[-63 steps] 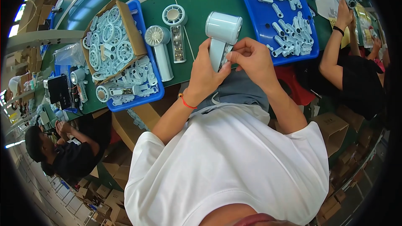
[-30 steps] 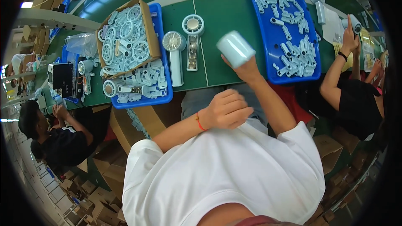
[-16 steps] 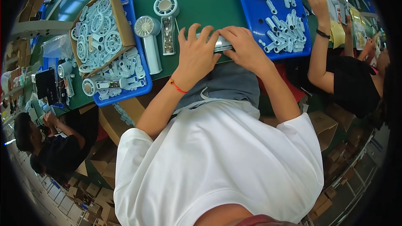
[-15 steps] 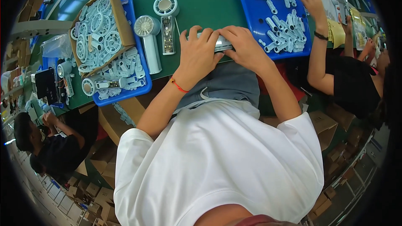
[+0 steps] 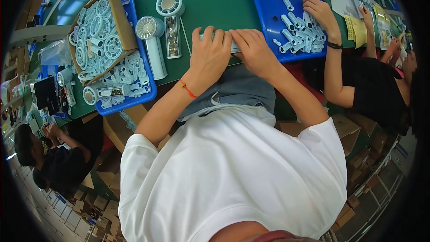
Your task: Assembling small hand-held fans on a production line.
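At the table's near edge, my left hand [image 5: 208, 56] is closed over a pale blue-white fan handle [image 5: 234, 47], its fingers curled across the top. Against its right end presses my right hand [image 5: 257, 53], thumb and fingers closed on it. Most of the handle is hidden under both hands. Left of them lies a handheld fan with an open handle [image 5: 172, 38], its inner circuit parts showing. Beside that one is a handheld fan with a closed handle [image 5: 156, 58].
On the left, a cardboard box [image 5: 126, 22] of fan rings and shells stands in a blue tray [image 5: 152, 90]. A second blue tray [image 5: 267, 11] on the right holds many small pale parts. A co-worker's hand [image 5: 323, 15] reaches into it. Another person [image 5: 56, 152] sits at far left.
The co-worker's hand has come down onto the parts in the right tray. My hands stay on the handle, which shows less between them now. The view has shifted slightly.
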`<move>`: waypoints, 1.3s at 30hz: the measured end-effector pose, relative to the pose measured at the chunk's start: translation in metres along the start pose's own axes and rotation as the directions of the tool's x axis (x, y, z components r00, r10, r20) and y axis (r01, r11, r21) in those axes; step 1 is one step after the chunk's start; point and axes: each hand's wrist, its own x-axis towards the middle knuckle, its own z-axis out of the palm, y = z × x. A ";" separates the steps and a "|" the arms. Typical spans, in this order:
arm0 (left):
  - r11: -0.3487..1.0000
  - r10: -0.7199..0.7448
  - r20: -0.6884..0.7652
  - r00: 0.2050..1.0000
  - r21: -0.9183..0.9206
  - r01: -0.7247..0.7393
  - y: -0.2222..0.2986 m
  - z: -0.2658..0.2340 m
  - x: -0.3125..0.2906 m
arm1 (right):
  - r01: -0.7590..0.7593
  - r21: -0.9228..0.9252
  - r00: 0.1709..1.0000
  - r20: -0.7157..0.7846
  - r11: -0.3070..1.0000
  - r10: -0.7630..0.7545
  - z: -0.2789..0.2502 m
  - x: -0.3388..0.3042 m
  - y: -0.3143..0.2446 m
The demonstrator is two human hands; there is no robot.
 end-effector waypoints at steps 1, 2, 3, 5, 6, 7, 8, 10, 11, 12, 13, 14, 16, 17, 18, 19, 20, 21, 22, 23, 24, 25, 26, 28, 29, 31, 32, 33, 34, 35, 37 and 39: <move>1.000 0.000 0.003 1.000 -0.003 0.000 0.002 0.000 0.001 | 0.001 -0.012 1.000 -0.027 1.000 -0.002 0.001 -0.001 0.000; 1.000 -0.014 0.026 1.000 -0.006 0.014 0.004 -0.001 0.002 | -0.001 -0.010 1.000 -0.024 1.000 0.001 0.003 -0.002 0.001; 1.000 -0.028 0.048 0.998 -0.008 0.029 0.006 -0.002 0.003 | -0.001 -0.015 0.998 -0.059 1.000 0.001 0.004 -0.003 0.001; 0.999 -0.021 0.039 0.999 -0.030 0.022 0.004 -0.001 0.003 | -0.001 -0.017 0.996 -0.087 1.000 -0.001 0.006 -0.006 -0.001; 0.999 -0.010 0.025 1.000 -0.049 0.012 0.003 -0.001 0.002 | 0.005 -0.035 0.996 -0.087 0.999 -0.008 0.007 -0.005 -0.001; 0.999 -0.010 0.024 1.000 -0.048 0.011 0.001 0.001 0.002 | 0.012 -0.056 0.996 -0.092 0.998 -0.017 0.007 -0.004 0.000; 0.999 -0.004 0.032 0.999 -0.043 0.005 0.001 0.002 0.002 | 0.013 -0.058 0.995 -0.094 0.998 -0.018 0.008 -0.005 0.000; 0.999 0.004 0.038 0.999 -0.036 -0.003 0.001 0.002 0.001 | 0.017 -0.053 0.993 -0.115 0.998 -0.023 0.011 -0.008 -0.001; 0.997 -0.014 0.030 0.999 -0.069 0.016 0.002 0.001 0.001 | 0.018 -0.055 0.993 -0.118 0.998 -0.025 0.011 -0.008 -0.001; 0.994 -0.032 0.024 0.999 -0.103 0.035 0.002 0.000 0.001 | 0.016 -0.055 0.994 -0.111 0.998 -0.023 0.011 -0.008 0.000; 0.995 -0.032 0.018 0.999 -0.096 0.034 0.001 0.000 0.001 | 0.020 -0.058 0.994 -0.107 0.998 -0.026 0.010 -0.007 0.001; 0.991 -0.031 0.034 0.999 -0.128 0.035 -0.001 0.000 0.000 | 0.027 -0.060 0.993 -0.112 0.998 -0.033 0.008 -0.005 0.003; 0.987 -0.030 0.047 0.998 -0.157 0.037 -0.002 -0.002 0.001 | 0.025 -0.057 0.999 -0.021 0.998 -0.026 0.002 0.000 0.004; 0.988 -0.061 0.062 0.996 -0.141 0.069 0.001 -0.003 0.002 | 0.028 -0.058 0.999 -0.022 0.998 -0.030 0.000 0.001 0.004; 0.987 -0.092 0.077 0.993 -0.126 0.102 0.002 -0.003 0.002 | 0.023 -0.019 0.999 -0.022 1.000 -0.024 -0.002 0.002 0.004; 0.987 -0.095 0.072 0.993 -0.123 0.103 0.001 -0.004 0.002 | 0.020 0.017 1.000 -0.022 1.000 -0.020 -0.005 0.003 0.005; 0.985 -0.067 0.079 0.995 -0.155 0.078 -0.001 -0.005 0.001 | 0.024 0.015 0.999 -0.024 1.000 -0.024 -0.008 0.005 0.006; 0.981 -0.037 0.085 0.996 -0.187 0.052 -0.003 -0.006 0.001 | -0.018 0.052 1.000 0.007 0.999 0.017 -0.012 0.006 0.005; 0.981 -0.032 0.080 0.996 -0.187 0.047 -0.003 -0.016 0.001 | -0.065 0.086 0.997 0.037 0.994 0.062 -0.017 0.006 0.002; 0.972 -0.150 -0.099 0.984 -0.198 0.128 -0.005 -0.028 0.003 | -0.058 0.082 0.998 0.030 0.995 0.055 -0.023 0.010 -0.001; 0.953 -0.260 -0.273 0.926 -0.226 0.201 -0.005 -0.037 0.003 | -0.226 0.274 0.974 0.032 0.935 0.226 -0.031 0.012 -0.008; 0.805 -0.486 -0.355 0.799 -0.538 0.250 -0.006 -0.035 -0.005 | -0.361 0.454 0.925 0.067 0.815 0.373 -0.037 0.015 -0.017; 0.359 -0.657 -0.078 0.750 -0.907 0.220 -0.002 -0.039 -0.006 | -0.446 0.579 0.879 0.139 0.682 0.457 -0.039 0.017 -0.019; -0.381 -0.484 0.340 0.806 -0.911 0.156 -0.002 -0.035 -0.007 | -0.427 0.663 0.873 0.125 0.615 0.471 -0.040 0.024 -0.028; -0.411 -0.424 0.336 0.841 -0.899 0.153 0.001 -0.034 -0.005 | -0.421 0.735 0.855 0.126 0.531 0.503 -0.042 0.026 -0.034; -0.519 -0.403 0.388 0.828 -0.843 0.142 0.010 -0.040 0.010 | -0.375 0.629 0.893 0.048 0.681 0.448 -0.049 0.027 -0.047; -0.511 -0.412 0.383 0.827 -0.849 0.138 0.006 -0.040 0.011 | -0.279 0.623 0.934 0.000 0.731 0.357 -0.049 0.025 -0.048; -0.586 -0.379 0.439 0.815 -0.795 0.155 0.002 -0.038 0.011 | -0.179 0.612 0.964 -0.048 0.770 0.262 -0.050 0.025 -0.048; -0.652 -0.356 0.490 0.795 -0.740 0.165 -0.004 -0.037 0.008 | -0.154 0.582 0.973 -0.050 0.799 0.224 -0.060 0.030 -0.048; -0.632 -0.381 0.503 0.776 -0.754 0.179 -0.006 -0.044 0.010 | -0.236 0.460 0.951 -0.073 0.856 0.301 -0.069 0.032 -0.037; -0.667 -0.342 0.492 0.801 -0.727 0.161 -0.013 -0.043 0.004 | -0.438 0.074 0.879 -0.176 0.896 0.444 -0.084 0.032 0.002; -0.702 -0.287 0.475 0.831 -0.695 0.155 -0.020 -0.043 0.010 | -0.532 -0.170 0.836 -0.264 0.830 0.482 -0.080 0.023 0.039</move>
